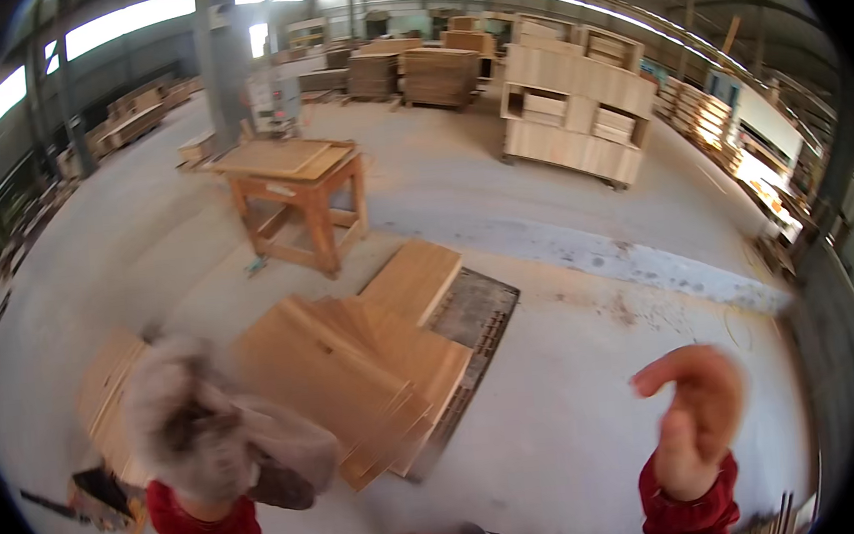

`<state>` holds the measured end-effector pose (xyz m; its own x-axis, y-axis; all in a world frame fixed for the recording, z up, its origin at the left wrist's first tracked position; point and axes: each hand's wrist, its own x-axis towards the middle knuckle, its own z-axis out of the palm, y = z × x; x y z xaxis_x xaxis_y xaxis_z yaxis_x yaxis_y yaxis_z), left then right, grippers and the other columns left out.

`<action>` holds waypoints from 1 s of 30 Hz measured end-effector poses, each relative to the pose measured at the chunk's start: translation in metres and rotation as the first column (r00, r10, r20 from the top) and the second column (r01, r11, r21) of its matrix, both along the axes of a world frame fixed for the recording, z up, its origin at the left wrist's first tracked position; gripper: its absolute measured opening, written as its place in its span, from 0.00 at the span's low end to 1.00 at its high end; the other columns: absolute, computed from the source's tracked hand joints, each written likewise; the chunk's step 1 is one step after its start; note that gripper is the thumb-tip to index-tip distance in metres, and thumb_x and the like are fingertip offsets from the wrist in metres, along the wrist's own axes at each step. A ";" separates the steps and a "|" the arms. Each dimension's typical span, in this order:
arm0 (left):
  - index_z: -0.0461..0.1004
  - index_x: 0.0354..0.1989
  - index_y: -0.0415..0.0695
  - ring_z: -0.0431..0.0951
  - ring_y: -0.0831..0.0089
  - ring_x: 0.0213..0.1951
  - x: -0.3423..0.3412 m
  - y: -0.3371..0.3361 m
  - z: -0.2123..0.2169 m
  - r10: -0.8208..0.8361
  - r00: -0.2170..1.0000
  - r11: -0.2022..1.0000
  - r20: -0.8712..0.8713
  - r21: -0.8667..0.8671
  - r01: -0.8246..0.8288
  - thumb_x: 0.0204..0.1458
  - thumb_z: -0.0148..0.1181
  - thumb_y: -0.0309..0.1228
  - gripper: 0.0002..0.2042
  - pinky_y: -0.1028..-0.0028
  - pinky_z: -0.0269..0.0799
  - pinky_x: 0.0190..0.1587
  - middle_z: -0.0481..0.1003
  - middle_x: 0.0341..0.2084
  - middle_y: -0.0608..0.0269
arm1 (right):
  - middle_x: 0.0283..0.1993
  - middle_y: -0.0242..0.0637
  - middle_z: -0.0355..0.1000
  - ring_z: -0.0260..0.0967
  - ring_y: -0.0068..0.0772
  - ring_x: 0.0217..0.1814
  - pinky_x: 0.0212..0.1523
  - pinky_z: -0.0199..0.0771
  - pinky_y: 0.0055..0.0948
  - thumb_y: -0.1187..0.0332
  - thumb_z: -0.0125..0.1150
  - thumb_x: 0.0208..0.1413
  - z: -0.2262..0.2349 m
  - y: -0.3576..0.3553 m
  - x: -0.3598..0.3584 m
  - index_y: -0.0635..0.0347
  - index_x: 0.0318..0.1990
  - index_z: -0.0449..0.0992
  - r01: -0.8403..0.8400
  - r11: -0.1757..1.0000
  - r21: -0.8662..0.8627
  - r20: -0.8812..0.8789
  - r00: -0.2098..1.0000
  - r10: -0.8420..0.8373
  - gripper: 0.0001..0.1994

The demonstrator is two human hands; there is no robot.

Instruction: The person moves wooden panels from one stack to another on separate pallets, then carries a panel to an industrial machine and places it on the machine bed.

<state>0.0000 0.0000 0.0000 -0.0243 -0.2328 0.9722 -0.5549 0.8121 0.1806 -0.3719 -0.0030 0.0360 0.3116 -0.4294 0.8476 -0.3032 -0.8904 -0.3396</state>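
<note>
My left hand [190, 421] is at the lower left, blurred and covered by stained grey-white fabric that looks like a work glove. A second soft piece, a grey-white glove [296, 448] by its look, hangs from it to the right. The left fingers themselves are hidden in the cloth. Bare and raised at the lower right, my right hand [694, 412] has its fingers bent over and its thumb apart, with nothing between them. Between the two hands, farther down, wooden panels [334, 365] lie fanned out in a stack on a dark pallet [465, 309].
More boards [111, 397] stand on the floor at the left. A wooden worktable [289, 167] is ahead, near a grey column [221, 72]. A pale wooden cabinet unit [580, 104] on wheels stands farther right. Stacked panels [437, 75] fill the back. A low concrete step [638, 270] crosses the floor.
</note>
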 end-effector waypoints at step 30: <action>0.71 0.33 0.39 0.69 0.79 0.29 0.021 0.270 -0.253 0.740 0.364 0.387 -0.566 0.800 0.458 0.53 0.53 0.38 0.13 0.81 0.66 0.26 0.70 0.23 0.67 | 0.24 0.36 0.70 0.68 0.33 0.27 0.27 0.65 0.30 0.69 0.55 0.50 -0.211 0.106 0.307 0.63 0.34 0.70 -0.293 0.362 0.885 -0.153 0.552 0.820 0.07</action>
<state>0.0208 0.2699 -0.2535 0.6728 -0.6432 -0.3655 0.3166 -0.1962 0.9280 -0.0649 0.1035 -0.1745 0.9595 -0.2761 -0.0550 -0.1721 -0.4205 -0.8908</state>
